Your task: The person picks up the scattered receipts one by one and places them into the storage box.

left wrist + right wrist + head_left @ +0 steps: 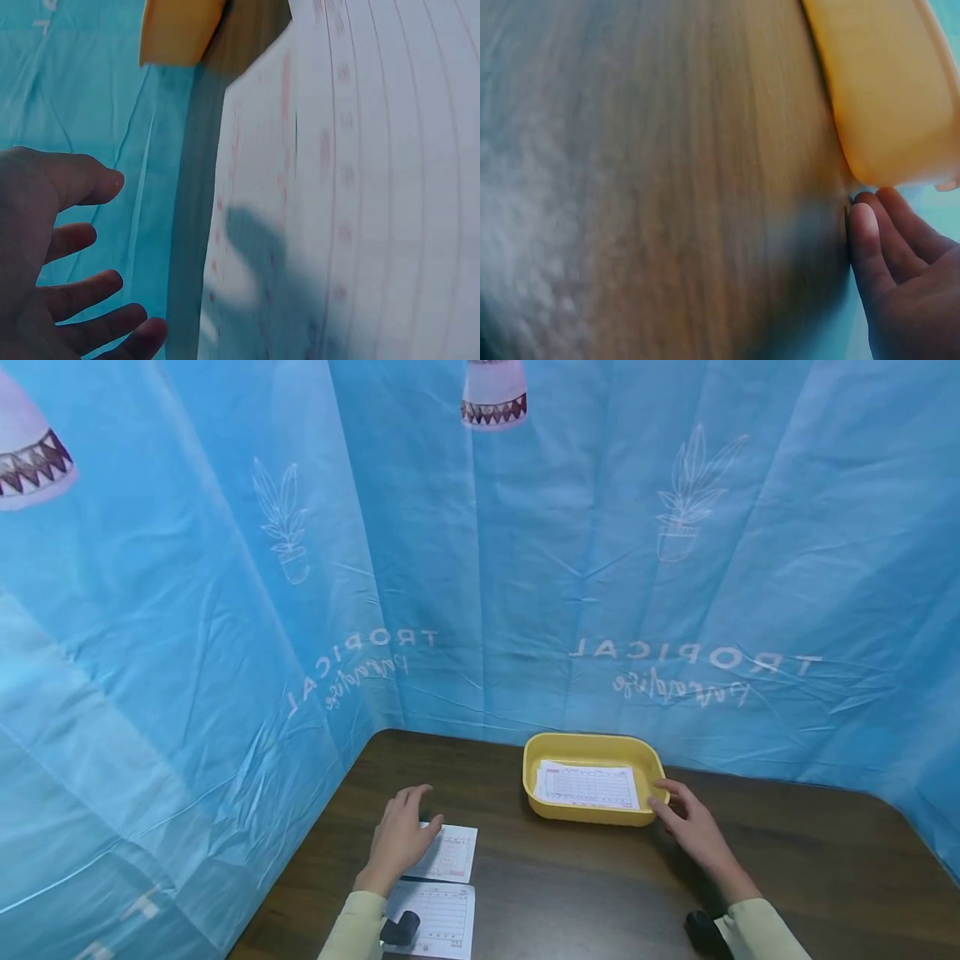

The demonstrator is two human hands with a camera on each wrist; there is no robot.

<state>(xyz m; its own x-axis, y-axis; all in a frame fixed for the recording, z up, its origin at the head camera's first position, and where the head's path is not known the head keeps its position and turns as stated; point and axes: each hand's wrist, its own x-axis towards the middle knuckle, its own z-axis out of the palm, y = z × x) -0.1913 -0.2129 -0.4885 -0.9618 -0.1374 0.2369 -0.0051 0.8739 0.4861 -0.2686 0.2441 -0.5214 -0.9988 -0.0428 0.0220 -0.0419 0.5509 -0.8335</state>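
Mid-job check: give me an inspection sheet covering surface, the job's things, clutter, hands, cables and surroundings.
Surface: dark brown wood-grain tabletop, with a sheen near the front.
Job's things: yellow rounded-rectangular tray holding printed white paper sheets; two more white printed papers lie on the left of the tabletop, a farther one and a nearer one.
Clutter: nothing seen.
Hands: left hand over the farther paper, fingers spread, holding nothing; right hand at the tray's near right corner, firmness of any grip unclear.
Cables: nothing seen.
Surroundings: blue fabric curtain behind and to the left, printed with white plants and lettering.
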